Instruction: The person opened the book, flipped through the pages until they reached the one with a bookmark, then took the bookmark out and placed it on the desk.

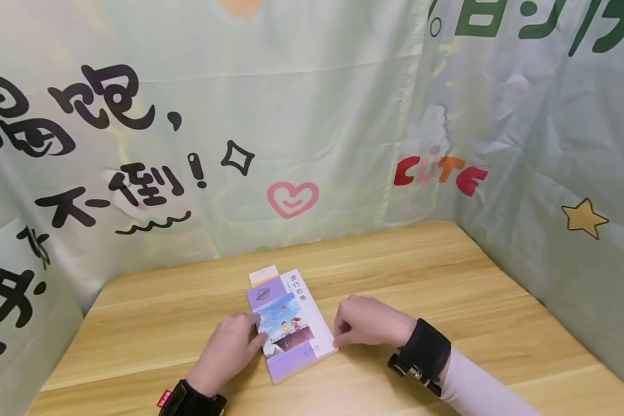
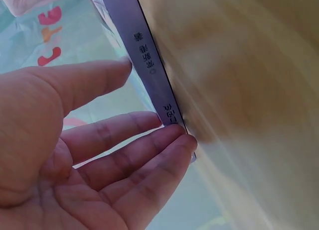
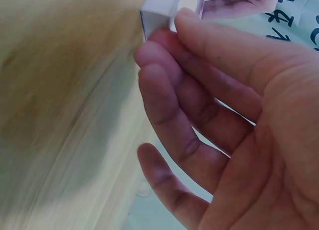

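Note:
A purple-and-white book (image 1: 286,318) with a picture of two children on its cover lies flat on the table. My left hand (image 1: 230,346) touches its left edge, fingers mostly straight. Seen from the left wrist, the fingertips and thumb meet the purple spine (image 2: 142,51). At the lower right corner, my right hand (image 1: 370,320) has its thumb and forefinger against the book, the other fingers loosely bent. The right wrist view shows only that corner of the book (image 3: 158,13). From under the book's top edge, a white and orange piece (image 1: 263,275) sticks out; its kind is hidden.
The wooden table (image 1: 421,266) reaches back to a pale printed curtain (image 1: 343,115) that hangs behind and along both sides. Black wrist straps (image 1: 426,352) with devices sit on both wrists.

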Demonstrator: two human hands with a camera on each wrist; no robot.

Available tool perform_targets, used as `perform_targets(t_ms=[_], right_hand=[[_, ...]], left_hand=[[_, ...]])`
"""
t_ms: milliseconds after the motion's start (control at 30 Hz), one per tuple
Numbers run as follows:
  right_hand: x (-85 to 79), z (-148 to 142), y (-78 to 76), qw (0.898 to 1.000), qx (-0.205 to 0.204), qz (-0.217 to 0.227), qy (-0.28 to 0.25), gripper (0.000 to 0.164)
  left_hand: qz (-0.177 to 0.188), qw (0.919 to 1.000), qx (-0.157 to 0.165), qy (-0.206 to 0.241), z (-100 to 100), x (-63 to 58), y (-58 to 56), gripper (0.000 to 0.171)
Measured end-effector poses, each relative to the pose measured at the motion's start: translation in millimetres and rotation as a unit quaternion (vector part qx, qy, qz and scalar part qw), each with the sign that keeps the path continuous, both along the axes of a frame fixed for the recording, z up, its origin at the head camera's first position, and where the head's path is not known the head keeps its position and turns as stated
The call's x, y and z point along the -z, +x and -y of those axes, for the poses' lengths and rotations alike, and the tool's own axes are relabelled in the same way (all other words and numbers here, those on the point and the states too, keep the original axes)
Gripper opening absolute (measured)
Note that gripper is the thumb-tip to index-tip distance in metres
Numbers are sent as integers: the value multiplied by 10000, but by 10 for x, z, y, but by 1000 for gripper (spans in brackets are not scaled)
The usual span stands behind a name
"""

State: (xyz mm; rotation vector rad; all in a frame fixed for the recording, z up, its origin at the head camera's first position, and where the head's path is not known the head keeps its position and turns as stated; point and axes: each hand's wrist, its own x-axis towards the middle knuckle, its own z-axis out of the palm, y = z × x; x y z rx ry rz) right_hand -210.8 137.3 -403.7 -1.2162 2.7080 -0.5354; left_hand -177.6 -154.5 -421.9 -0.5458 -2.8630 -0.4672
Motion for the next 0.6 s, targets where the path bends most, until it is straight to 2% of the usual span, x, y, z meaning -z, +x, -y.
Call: perform_targets(t_ms=[267, 600], right_hand=[[-27, -135, 152, 9990, -175, 396, 78, 21], [-54, -231, 278, 9975, -115, 694, 56, 22]], left_hand=[[86, 9991, 408, -32, -167, -21, 94, 32], [69, 9982, 579, -149, -291, -15, 195, 33]])
